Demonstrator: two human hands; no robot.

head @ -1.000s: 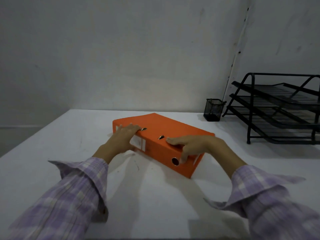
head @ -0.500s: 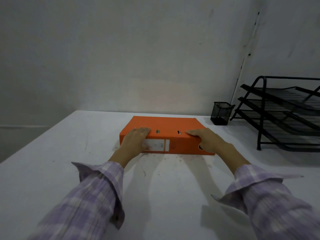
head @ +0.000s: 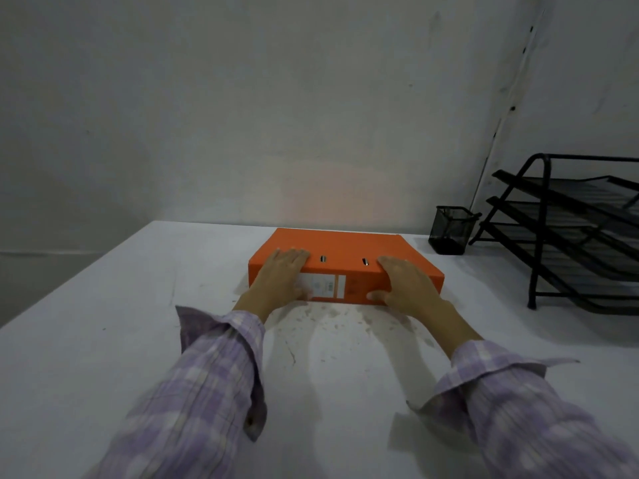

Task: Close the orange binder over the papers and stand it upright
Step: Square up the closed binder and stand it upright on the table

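Note:
The orange binder lies flat and closed on the white table, its spine with a white label facing me. The papers are hidden inside. My left hand grips the spine's left part, fingers over the top cover and thumb low on the spine. Over the spine's right part lies my right hand, gripping it the same way, fingers on top and thumb at the bottom edge.
A black mesh pen cup stands at the back right by the wall. To its right a black wire three-tier letter tray fills the table's right side. The grey wall rises just behind the binder.
The binder has turned from a diagonal lie until its spine squarely faces me. Both hands stayed on the spine, and my right thumb has dropped to the spine's lower edge.

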